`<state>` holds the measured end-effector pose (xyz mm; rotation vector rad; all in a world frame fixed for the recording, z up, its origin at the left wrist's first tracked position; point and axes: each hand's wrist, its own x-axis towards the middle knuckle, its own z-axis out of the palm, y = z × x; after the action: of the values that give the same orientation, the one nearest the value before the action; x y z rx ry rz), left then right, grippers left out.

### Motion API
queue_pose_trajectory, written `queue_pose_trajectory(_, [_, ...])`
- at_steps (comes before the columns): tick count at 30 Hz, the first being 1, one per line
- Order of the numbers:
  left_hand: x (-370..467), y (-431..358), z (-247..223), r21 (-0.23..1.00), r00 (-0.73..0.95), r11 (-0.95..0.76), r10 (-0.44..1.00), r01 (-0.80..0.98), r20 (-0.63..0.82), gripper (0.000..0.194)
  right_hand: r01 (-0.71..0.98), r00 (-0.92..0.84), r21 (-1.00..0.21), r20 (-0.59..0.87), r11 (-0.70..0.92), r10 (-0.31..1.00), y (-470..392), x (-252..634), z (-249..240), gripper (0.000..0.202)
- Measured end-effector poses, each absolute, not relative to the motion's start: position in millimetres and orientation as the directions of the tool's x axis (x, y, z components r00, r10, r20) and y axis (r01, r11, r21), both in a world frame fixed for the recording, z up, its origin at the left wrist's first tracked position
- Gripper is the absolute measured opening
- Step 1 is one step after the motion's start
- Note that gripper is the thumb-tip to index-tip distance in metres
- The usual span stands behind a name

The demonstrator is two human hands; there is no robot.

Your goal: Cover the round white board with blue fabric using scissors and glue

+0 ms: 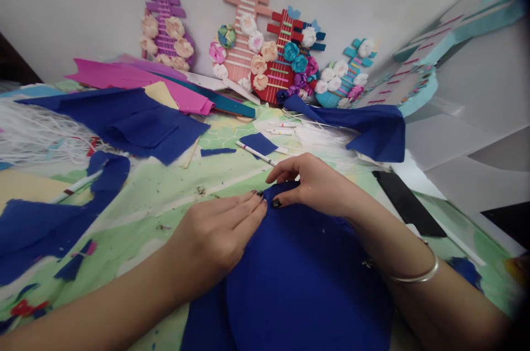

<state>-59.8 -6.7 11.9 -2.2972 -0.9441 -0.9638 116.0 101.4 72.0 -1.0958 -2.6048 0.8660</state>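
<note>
A large rounded piece covered in dark blue sheet material (306,274), which could be crepe paper or cloth, lies in front of me, narrowing toward its far end. My left hand (219,229) presses its fingertips together against the blue sheet at that narrow end. From the other side, my right hand (310,185) pinches the edge of the same sheet between thumb and fingers, with the fingers curled over the far side. The two sets of fingertips almost meet. Beneath the piece, more blue sheet (207,318) spreads out at the lower left.
Several flower-trimmed lute-shaped decorations, among them a pink one (240,58), lean on the wall. Blue sheets (141,125) and scraps lie left; another blue sheet (372,125) lies back right. White-barrelled pens (254,152), white strings (41,130) and a black strip (408,205) also lie around.
</note>
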Motion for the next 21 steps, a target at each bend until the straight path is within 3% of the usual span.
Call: queue_pose_trajectory(21, [-59.9,-7.1,6.3,-0.166,0.513,-0.652,0.387,0.74,0.766,0.027,0.545,-0.736,-0.606,-0.013,0.58,0.677,103.8,116.3,70.1,0.017])
